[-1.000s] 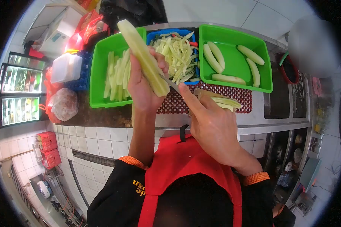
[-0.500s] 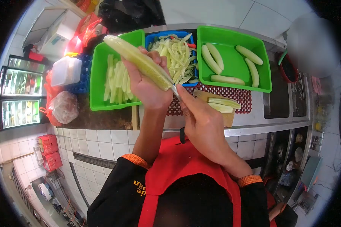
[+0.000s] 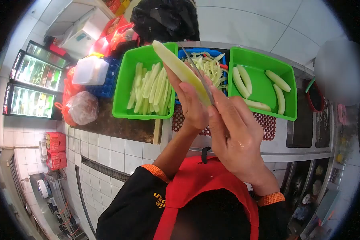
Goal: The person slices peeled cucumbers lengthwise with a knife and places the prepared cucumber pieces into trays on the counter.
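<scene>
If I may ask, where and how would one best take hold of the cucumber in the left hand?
Probably by its far end, coming from the person's left. The cucumber slants forward and left past the left hand, leaving that end bare, while the knife in the right hand runs along its right side. Pinching across its width should suit its long, narrow shape.
</scene>
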{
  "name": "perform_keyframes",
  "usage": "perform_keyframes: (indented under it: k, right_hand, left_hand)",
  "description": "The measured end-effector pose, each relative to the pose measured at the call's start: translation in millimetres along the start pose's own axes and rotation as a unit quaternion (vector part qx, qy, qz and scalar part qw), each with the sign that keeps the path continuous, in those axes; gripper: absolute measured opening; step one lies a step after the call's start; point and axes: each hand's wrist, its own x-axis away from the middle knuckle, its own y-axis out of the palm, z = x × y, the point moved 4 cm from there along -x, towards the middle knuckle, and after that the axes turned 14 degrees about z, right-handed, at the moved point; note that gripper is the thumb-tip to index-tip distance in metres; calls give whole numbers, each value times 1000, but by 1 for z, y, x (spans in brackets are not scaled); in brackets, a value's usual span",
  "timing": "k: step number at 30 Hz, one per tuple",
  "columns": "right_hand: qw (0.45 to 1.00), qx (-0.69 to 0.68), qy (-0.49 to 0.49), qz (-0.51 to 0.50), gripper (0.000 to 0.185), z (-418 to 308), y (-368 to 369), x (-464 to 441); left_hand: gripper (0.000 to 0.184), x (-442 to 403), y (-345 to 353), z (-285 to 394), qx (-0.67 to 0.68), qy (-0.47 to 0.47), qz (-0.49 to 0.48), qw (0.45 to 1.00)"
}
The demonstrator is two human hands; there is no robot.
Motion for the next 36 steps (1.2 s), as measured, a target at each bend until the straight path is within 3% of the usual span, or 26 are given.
perform_keyframes:
  k: [2, 4, 8, 9, 10, 11, 12, 13, 14, 16, 17, 18, 19, 20, 22, 25, 26, 36]
  right_hand:
    - [1000, 0, -6, -24, 29, -6, 5, -2]
    - [999, -29, -23, 0, 31, -9, 6, -2]
    - [999, -48, 5, -19, 30, -11, 6, -2]
    - [999, -47, -8, -15, 30, -12, 5, -3]
    - [999, -47, -21, -11, 30, -14, 4, -3]
    - [999, -45, -18, -11, 30, -15, 3, -4]
    - [999, -39, -22, -17, 29, -18, 1, -5]
    - [999, -33, -26, -23, 29, -20, 0, -5]
    - [999, -32, -24, -22, 29, -18, 2, -3]
    - [997, -70, 18, -10, 29, -12, 5, 2]
    - [997, -69, 21, -9, 29, -12, 4, 4]
    - [998, -53, 21, -27, 30, -12, 5, 5]
    - [998, -37, 21, -46, 31, -12, 5, 6]
    - [998, -35, 23, -46, 31, -12, 4, 7]
    - [996, -9, 15, -91, 37, -10, 4, 10]
    - [991, 0, 31, -130, 45, -7, 5, 17]
    - [991, 1, 34, -129, 45, -5, 5, 18]
    - [981, 67, 37, -180, 53, 3, 11, 35]
  left_hand:
    - [66, 0, -1, 1, -21, 17, 4, 1000]
    - [54, -4, -1, 3, 48, 69, -6, 996]
    - [38, -10, -6, 0, 63, 68, 57, 994]
    - [42, -15, -9, -4, 112, -69, 174, 976]
    - [52, -14, -14, -10, 155, -203, 286, 924]
    - [52, -14, -30, -20, 154, -205, 287, 923]
    - [50, -18, -46, -29, 96, -101, 110, 984]
    - [75, -16, -40, -25, 35, 8, -74, 997]
    - [75, -13, -45, -30, 34, 5, -74, 997]
    - [76, -16, -40, -24, -6, -45, 42, 998]
    - [76, -18, -27, -17, -7, -48, 41, 998]
    - [55, -22, -19, -9, 43, -82, 150, 984]
    - [56, -22, -18, -8, 90, -113, 259, 955]
    - [56, -21, -22, -11, 90, -116, 258, 955]
    - [49, -22, -16, 4, -46, 96, 20, 994]
    - [59, -23, -14, 10, -10, 134, -42, 990]
    - [69, -24, -18, 10, -37, 120, -46, 991]
    - [66, -27, -10, 30, -115, 86, -60, 988]
